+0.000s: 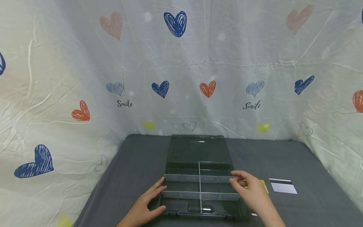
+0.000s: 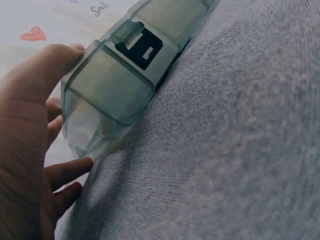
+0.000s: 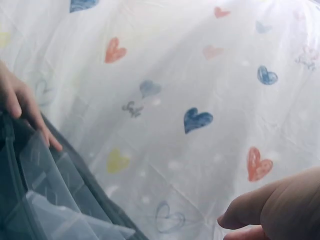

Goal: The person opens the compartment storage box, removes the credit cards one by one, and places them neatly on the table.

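Note:
A dark see-through plastic organiser box point(image 1: 198, 151) lies with its lid folded back on a grey table point(image 1: 136, 164). Pale dividers point(image 1: 199, 179) split its tray into compartments. My left hand point(image 1: 147, 201) rests against the box's front left corner, fingers straight along the side wall and thumb along the front. The left wrist view shows this hand point(image 2: 25, 125) straddling the box corner point(image 2: 115, 85). My right hand point(image 1: 249, 189) sits at the box's right wall, its curled fingertips at the end of a divider. It partly covers a yellow card point(image 1: 264, 186). Whether it pinches anything is hidden.
A white card with a black stripe point(image 1: 283, 186) lies on the table right of the box. A white curtain with printed hearts point(image 1: 181, 78) hangs close behind and on both sides. In the right wrist view, only a fingertip of the right hand point(image 3: 280, 210) shows before the curtain.

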`<state>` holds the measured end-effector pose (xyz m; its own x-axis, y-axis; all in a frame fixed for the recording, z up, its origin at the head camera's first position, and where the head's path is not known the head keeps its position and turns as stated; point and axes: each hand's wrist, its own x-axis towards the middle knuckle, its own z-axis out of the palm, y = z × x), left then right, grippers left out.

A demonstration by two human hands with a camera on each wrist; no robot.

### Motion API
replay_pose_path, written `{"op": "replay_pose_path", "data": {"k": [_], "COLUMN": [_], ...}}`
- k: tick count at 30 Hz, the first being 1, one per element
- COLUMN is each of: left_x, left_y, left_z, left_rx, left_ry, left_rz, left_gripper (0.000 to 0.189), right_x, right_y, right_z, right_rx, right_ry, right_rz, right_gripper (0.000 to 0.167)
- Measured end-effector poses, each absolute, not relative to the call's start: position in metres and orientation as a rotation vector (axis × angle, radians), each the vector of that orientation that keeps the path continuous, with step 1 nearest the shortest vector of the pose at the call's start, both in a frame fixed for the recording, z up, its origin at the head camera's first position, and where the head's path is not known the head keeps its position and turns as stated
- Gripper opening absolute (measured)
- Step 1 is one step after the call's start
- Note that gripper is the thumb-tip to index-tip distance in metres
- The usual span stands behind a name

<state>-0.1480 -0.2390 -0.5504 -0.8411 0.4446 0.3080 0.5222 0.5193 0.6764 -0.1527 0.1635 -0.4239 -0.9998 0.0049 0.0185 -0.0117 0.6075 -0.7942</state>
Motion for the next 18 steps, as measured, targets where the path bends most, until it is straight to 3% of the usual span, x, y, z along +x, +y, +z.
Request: {"op": "replay_pose_path", "data": {"k": [18], "left_x": [-0.147], "left_y": [-0.238], "left_z": [-0.547], "left_rx": [-0.821], "left_ry": [-2.661], "left_rz": [-1.218], "left_gripper": [0.060], "right_x": [-0.159], "right_y": [0.099], "right_z": [-0.419], "right_rx": [0.260], "right_ry": [-2.811], "right_rz": [1.554], "right_gripper": [0.029]}}
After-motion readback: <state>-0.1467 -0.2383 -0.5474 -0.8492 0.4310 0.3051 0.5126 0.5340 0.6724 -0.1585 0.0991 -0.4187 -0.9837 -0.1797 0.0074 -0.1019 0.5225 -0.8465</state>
